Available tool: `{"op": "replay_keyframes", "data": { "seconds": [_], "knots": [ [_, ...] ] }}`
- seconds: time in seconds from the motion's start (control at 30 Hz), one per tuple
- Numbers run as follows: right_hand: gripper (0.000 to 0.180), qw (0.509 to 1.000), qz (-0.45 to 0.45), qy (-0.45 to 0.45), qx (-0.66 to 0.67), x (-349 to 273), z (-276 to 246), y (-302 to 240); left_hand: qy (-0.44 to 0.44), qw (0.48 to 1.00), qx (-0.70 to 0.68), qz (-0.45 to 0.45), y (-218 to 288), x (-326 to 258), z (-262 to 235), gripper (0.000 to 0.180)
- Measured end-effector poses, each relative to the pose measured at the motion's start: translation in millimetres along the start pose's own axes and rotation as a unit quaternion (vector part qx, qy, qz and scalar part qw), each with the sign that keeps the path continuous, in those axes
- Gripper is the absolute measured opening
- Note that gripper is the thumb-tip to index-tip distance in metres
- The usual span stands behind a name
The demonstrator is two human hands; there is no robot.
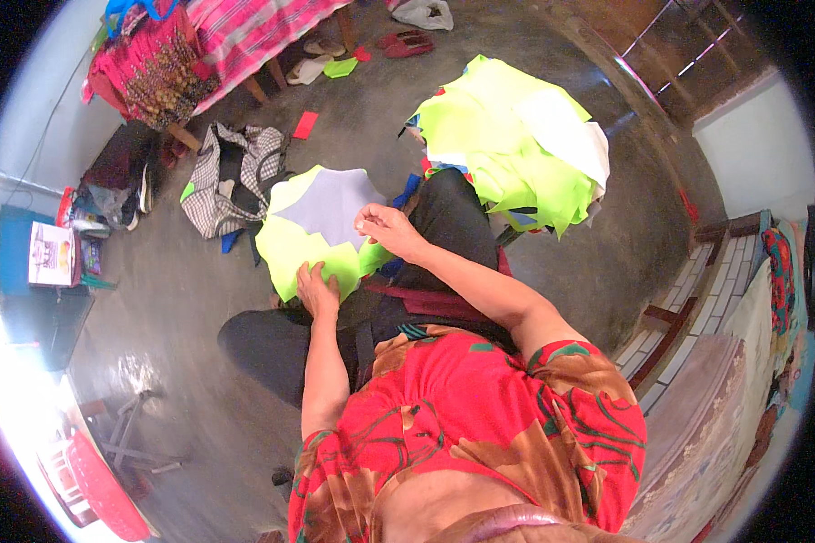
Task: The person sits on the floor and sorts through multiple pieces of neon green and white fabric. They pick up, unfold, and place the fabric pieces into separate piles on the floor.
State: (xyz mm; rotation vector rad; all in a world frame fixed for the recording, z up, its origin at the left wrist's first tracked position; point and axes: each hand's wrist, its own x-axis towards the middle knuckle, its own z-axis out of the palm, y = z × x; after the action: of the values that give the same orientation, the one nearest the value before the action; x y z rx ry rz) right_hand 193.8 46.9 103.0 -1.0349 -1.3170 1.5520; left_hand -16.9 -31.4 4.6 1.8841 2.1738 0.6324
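Note:
In front of my crossed legs lies a small heap of cut cloth pieces, with a grey piece [328, 201] between neon yellow-green pieces [301, 258]. My left hand [317, 291] rests on the near edge of the yellow-green cloth, fingers spread and lying on it. Over the right side of this heap, my right hand [391, 230] is closed in a pinch, thumb against fingers. Whatever it may hold is too small to make out. Further right, beyond my knee, stands a bigger pile of yellow-green cloth pieces [489, 136], with a white piece [557, 122] on top.
A grey checked bag [231, 181] lies left of the small heap. Red scrap [305, 125] and shoes [406, 43] are on the floor beyond, near a bed with a pink cloth [263, 32]. A red plastic chair [104, 489] stands lower left.

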Motion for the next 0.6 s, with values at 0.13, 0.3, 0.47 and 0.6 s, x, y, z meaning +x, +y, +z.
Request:
{"op": "replay_keyframes", "data": {
  "seconds": [0.13, 0.3, 0.47, 0.6],
  "knots": [
    [0.011, 0.974, -0.157, 0.102, -0.13, -19.1, -38.0, -65.1, -0.003, 1.0, 0.001, -0.013, 6.3, -0.4, -1.0, 0.039],
    [0.031, 0.767, -0.292, 0.346, -0.454, -50.1, -147.1, -133.3, -0.008, 1.0, -0.003, -0.02, 6.0, 1.0, 2.0, 0.04],
    [0.049, 0.683, -0.136, 0.378, -0.61, -79.4, -229.8, -130.0, -0.018, 0.999, 0.004, -0.029, 9.4, 0.6, -0.2, 0.041],
    [0.051, 0.708, -0.118, 0.343, -0.605, -86.7, -257.1, -110.0, -0.031, 0.999, -0.003, -0.039, 10.9, 1.3, -2.0, 0.04]
  ]
}}
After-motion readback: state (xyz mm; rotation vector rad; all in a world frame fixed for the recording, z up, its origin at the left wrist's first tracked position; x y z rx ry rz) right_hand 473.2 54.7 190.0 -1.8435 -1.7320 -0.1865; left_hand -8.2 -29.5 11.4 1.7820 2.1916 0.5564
